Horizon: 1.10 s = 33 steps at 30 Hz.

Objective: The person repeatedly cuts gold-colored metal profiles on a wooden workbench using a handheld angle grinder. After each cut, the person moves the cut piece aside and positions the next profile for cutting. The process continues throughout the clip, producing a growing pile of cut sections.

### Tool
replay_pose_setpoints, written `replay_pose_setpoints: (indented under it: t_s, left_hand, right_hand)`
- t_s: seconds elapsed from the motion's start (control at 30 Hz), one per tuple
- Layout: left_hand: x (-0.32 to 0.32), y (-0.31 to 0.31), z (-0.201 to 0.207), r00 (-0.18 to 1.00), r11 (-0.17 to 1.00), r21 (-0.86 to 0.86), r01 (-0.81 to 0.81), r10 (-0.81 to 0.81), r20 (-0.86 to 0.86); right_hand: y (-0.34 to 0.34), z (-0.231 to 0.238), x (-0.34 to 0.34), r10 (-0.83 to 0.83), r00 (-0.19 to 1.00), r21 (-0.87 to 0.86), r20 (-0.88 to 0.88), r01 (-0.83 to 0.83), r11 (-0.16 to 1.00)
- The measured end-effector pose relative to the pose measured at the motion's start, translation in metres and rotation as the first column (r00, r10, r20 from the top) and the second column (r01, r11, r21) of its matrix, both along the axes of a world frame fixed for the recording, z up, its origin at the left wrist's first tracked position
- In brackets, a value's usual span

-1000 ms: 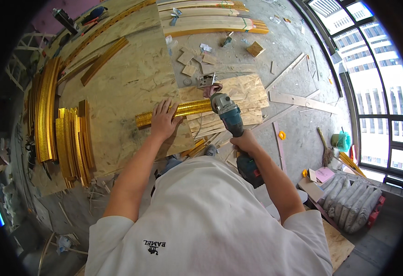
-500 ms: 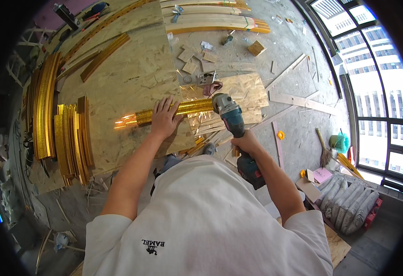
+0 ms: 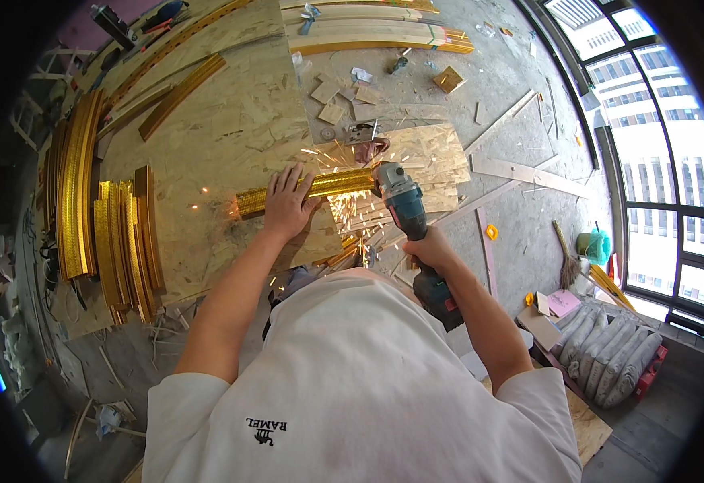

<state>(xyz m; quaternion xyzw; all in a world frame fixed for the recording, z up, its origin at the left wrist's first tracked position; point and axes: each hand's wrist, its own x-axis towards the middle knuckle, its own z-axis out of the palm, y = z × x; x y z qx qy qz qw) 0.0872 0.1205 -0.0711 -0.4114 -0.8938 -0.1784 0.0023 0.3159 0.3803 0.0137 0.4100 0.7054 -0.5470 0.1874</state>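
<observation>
A shiny gold patterned metal trim strip (image 3: 341, 183) lies across the right edge of the wooden board table (image 3: 223, 133), its right end sticking out past the edge. My left hand (image 3: 289, 205) presses it down, fingers stretched out and spread over the strip. In my right hand (image 3: 434, 248) is a blue and black cordless angle grinder (image 3: 407, 208), gripped around its body. The grinder's head meets the strip's right end, and bright sparks spray from there. The disc itself is mostly hidden.
Stacked gold trim strips (image 3: 123, 245) lie on the table's left, with a loose strip (image 3: 181, 97) farther back. A circular saw (image 3: 362, 133) stands beyond the strip. Wood offcuts (image 3: 332, 113) litter the floor. Bags (image 3: 609, 354) and a broom (image 3: 568, 262) are at the right by the windows.
Sparks now fan out widely around the grinder's head and down toward my body; those left of the strip have thinned. Both hands stay nearly in place.
</observation>
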Motion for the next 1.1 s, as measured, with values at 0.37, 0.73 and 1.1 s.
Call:
replay_pose_setpoints:
  t_s: [0.37, 0.73, 1.1]
  left_hand:
    - [0.000, 0.001, 0.001, 1.000, 0.999, -0.041, -0.003, 0.004, 0.012]
    - [0.000, 0.002, 0.000, 1.000, 0.999, -0.034, -0.003, 0.003, -0.003]
    - [0.002, 0.001, 0.001, 1.000, 0.999, -0.045, 0.003, -0.002, 0.008]
  right_hand:
    - [-0.005, 0.002, -0.002, 0.023, 0.999, 0.012, 0.035, -0.023, 1.000]
    - [-0.009, 0.003, -0.006, 0.041, 0.997, 0.027, 0.062, -0.043, 0.999]
    - [-0.013, 0.003, -0.012, 0.020, 0.999, 0.043, 0.050, -0.022, 0.999]
